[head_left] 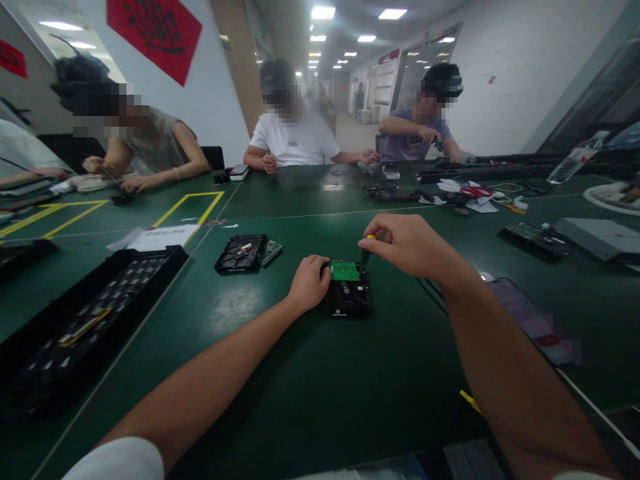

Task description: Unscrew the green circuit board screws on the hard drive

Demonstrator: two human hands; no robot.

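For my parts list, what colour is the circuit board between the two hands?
The circuit board is green; the head view shows it.

Black drive (349, 301) as landmark | at its right side, we are losing the tip of the screwdriver (365, 256), too small to tell | far left, we are seeing the black tray (113, 333) cut off | far right, the grey box (595, 237) likewise

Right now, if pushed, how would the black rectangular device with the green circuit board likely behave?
The flat black rectangular device would probably slide rather than tip, lying low on the dark green tabletop. Its hard-looking casing probably won't flex. The exposed green circuit board might be fragile.
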